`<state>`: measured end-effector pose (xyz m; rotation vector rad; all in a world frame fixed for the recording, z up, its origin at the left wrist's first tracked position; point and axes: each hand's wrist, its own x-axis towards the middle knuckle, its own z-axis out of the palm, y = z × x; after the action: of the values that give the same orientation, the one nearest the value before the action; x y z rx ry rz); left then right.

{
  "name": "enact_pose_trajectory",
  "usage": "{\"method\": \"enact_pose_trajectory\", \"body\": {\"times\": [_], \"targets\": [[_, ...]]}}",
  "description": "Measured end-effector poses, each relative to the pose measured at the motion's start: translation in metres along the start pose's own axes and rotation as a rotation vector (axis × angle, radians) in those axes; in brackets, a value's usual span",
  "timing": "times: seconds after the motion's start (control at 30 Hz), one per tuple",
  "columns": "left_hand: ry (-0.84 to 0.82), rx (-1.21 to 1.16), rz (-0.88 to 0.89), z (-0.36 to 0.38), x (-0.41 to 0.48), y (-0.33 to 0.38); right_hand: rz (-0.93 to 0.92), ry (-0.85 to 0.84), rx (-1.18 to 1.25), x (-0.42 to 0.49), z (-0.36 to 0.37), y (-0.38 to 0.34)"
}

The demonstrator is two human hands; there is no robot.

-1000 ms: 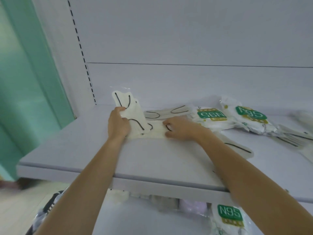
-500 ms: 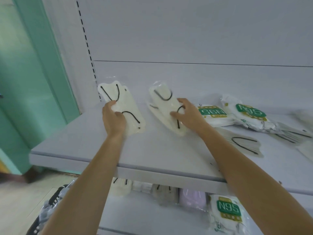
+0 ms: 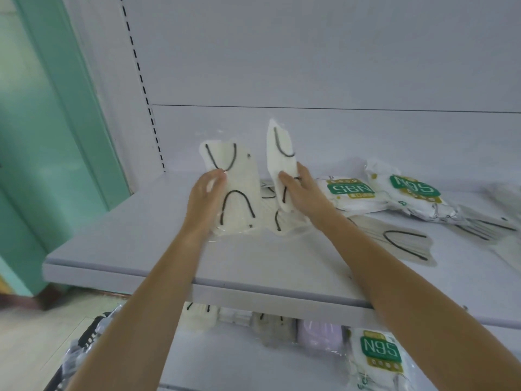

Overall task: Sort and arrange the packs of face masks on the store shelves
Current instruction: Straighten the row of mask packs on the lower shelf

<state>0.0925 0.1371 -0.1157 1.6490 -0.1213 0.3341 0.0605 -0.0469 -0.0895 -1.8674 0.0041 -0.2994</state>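
Grey metal shelves (image 3: 135, 249): two. White N95 mask packs with green labels (image 3: 351, 193): three, two above and one below. Cream flat mask packs with black ear loops (image 3: 239, 179): three countable on the upper shelf. Grey-beige flat mask packs (image 3: 406, 244): at least two; the right edge is blurred. Lower shelf, further: one cream pack (image 3: 198, 317), one grey pack (image 3: 270, 328), one lilac pack (image 3: 318, 334).

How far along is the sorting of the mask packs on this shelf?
Little looks done: no tidy row on the shelf. In hand: the left hand holds one cream pack, the right hand a second pack. To do: two N95 packs and grey packs lie loose at right.
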Motion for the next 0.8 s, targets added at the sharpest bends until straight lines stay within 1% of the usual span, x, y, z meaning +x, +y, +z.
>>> {"method": "enact_pose_trajectory", "body": {"times": [0.07,0.1,0.17,0.23,0.3,0.33,0.37,0.4,0.43,0.5,0.57,0.67,0.73,0.8], "targets": [[-0.163,-0.032,-0.068,0.003,0.0,0.0,-0.035,-0.135,-0.097,-0.004,0.017,0.003],[-0.203,-0.04,-0.09,0.003,-0.001,0.001,-0.017,-0.204,-0.165,-0.007,0.023,0.003],[-0.21,-0.029,-0.076,0.003,0.0,-0.001,0.008,-0.292,-0.284,-0.009,0.026,0.002],[-0.181,-0.014,-0.036,0.002,-0.001,0.0,-0.024,-0.283,-0.375,-0.008,0.022,0.002],[-0.116,-0.115,-0.09,0.001,0.0,0.003,-0.033,-0.209,-0.504,-0.005,0.016,0.007],[-0.092,-0.175,-0.143,0.0,0.001,0.003,-0.027,-0.184,-0.615,-0.003,0.013,0.01],[-0.071,-0.216,-0.186,-0.001,0.003,0.002,-0.022,-0.181,-0.728,-0.001,0.011,0.014],[-0.056,-0.201,-0.19,-0.002,0.004,0.002,-0.021,-0.2,-0.801,0.0,0.01,0.017],[-0.052,-0.159,-0.172,-0.003,0.004,0.001,-0.024,-0.229,-0.817,0.0,0.01,0.019],[-0.065,-0.065,-0.117,-0.004,0.003,0.0,-0.059,-0.281,-0.725,0.0,0.013,0.019],[-0.106,-0.037,-0.096,-0.002,-0.001,0.004,-0.085,-0.296,-0.66,-0.002,0.018,0.018],[-0.127,-0.135,-0.201,0.001,-0.003,0.011,-0.086,-0.246,-0.801,0.0,0.02,0.021],[-0.149,-0.167,-0.231,0.001,-0.004,0.01,-0.052,-0.201,-0.846,0.002,0.017,0.026],[-0.171,-0.056,-0.172,0.0,-0.003,0.004,-0.022,-0.16,-0.802,0.004,0.013,0.027]]}}
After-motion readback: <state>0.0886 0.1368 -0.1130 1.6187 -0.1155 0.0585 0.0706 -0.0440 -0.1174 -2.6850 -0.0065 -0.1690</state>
